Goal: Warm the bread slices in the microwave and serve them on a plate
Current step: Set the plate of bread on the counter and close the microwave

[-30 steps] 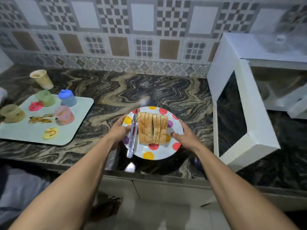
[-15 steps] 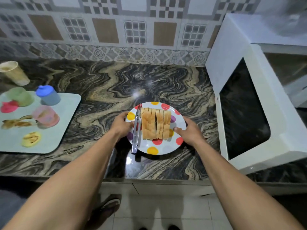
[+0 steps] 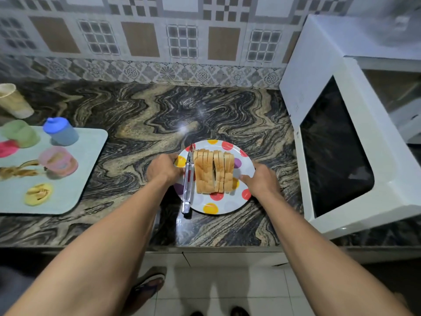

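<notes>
One white microwave [image 3: 355,137] with its dark-windowed door swung open fills the right of the frame. At centre, one round white plate with coloured dots [image 3: 227,207] carries a row of tan bread slices [image 3: 214,171] standing on edge, too tightly packed to count, and one pair of metal tongs [image 3: 188,179]. Left hand [image 3: 165,168] and right hand [image 3: 262,181] curl their fingers around opposite rims of the plate.

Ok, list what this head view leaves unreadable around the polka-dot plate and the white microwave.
- White microwave: its cavity and right part are cut off by the frame's right edge; the open door's dark window shows nothing inside.
- Sliced bread: the count is unclear, the slices overlap.
- Polka-dot plate: both side rims are hidden under the left hand and right hand.
</notes>
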A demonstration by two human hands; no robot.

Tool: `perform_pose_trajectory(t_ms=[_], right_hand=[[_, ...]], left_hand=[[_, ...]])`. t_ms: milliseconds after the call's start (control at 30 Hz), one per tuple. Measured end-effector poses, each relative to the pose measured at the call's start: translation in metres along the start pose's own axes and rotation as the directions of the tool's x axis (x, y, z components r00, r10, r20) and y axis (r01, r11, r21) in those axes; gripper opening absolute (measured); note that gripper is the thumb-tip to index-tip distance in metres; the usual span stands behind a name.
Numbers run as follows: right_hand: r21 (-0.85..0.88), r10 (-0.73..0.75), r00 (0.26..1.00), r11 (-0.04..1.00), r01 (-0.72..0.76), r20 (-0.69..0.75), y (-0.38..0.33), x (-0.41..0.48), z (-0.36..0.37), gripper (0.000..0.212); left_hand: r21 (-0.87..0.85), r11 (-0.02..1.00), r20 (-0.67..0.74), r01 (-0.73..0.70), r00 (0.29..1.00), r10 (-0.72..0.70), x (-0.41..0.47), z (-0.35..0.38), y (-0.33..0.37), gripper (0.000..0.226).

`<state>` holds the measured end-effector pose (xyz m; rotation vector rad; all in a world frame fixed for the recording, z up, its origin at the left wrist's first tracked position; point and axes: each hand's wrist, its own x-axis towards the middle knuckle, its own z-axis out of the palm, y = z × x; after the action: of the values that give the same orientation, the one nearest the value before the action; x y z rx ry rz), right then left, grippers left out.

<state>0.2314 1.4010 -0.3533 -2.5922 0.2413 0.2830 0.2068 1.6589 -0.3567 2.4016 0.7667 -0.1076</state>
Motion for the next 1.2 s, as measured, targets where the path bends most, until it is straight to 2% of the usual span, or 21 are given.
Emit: perform_pose_trajectory(t_ms=[167, 267, 367, 533, 600, 700, 767, 867, 933, 1000, 1067, 1200], right_hand=[[-0.019, 0.095, 0.995, 0.995, -0.095, -0.016, -0.002, -0.007, -0.011, 0.018], [-0.046, 0.088, 0.996, 0.995, -0.089, -0.023, -0.007, -0.017, -0.026, 0.012], [-0.072, 0.069, 0.997, 0.995, -0.072, -0.037, -0.018, -0.031, -0.047, 0.009], [-0.102, 0.014, 0.996, 0.995, -0.024, -0.092, -0.039, -0.065, -0.088, 0.006], [-0.122, -0.034, 0.991, 0.992, 0.018, -0.128, -0.047, -0.079, -0.107, 0.015], [-0.186, -0.133, 0.960, 0.979, 0.088, -0.247, -0.056, -0.103, -0.139, 0.032], [-0.234, -0.194, 0.910, 0.966, 0.112, -0.366, -0.058, -0.115, -0.160, 0.040], [-0.322, -0.248, 0.835, 0.942, 0.091, -0.491, -0.053, -0.124, -0.189, 0.048], [-0.355, -0.221, 0.817, 0.934, 0.021, -0.532, -0.043, -0.124, -0.203, 0.061], [-0.332, -0.138, 0.839, 0.942, -0.053, -0.526, -0.032, -0.124, -0.212, 0.075], [-0.298, -0.049, 0.876, 0.948, -0.110, -0.479, -0.019, -0.125, -0.217, 0.085], [-0.224, 0.069, 0.927, 0.961, -0.161, -0.369, 0.003, -0.130, -0.223, 0.091]], left_hand=[[-0.055, 0.997, 0.010, 0.045, 0.999, -0.045, 0.000, -0.001, 0.002, 0.049], [-0.116, 0.990, -0.013, 0.079, 0.997, -0.081, -0.003, -0.006, 0.006, 0.043], [-0.101, 0.994, -0.080, 0.044, 0.995, -0.052, -0.011, -0.018, 0.022, 0.043], [0.020, 0.993, -0.204, -0.120, 0.971, 0.122, -0.038, -0.039, 0.073, 0.046], [0.020, 0.972, -0.228, -0.232, 0.946, 0.231, -0.047, -0.042, 0.096, 0.043], [-0.037, 0.904, -0.190, -0.427, 0.891, 0.413, -0.056, -0.043, 0.134, 0.033], [-0.078, 0.837, -0.122, -0.541, 0.839, 0.530, -0.061, -0.043, 0.163, 0.031], [-0.097, 0.718, -0.049, -0.689, 0.724, 0.688, -0.073, -0.040, 0.209, 0.033], [-0.095, 0.637, -0.004, -0.765, 0.641, 0.768, -0.083, -0.033, 0.237, 0.036], [-0.117, 0.568, 0.031, -0.814, 0.569, 0.822, -0.095, -0.024, 0.263, 0.038], [-0.149, 0.530, 0.056, -0.835, 0.528, 0.847, -0.105, -0.013, 0.285, 0.041], [-0.201, 0.474, 0.111, -0.857, 0.461, 0.881, -0.124, 0.009, 0.318, 0.048]])
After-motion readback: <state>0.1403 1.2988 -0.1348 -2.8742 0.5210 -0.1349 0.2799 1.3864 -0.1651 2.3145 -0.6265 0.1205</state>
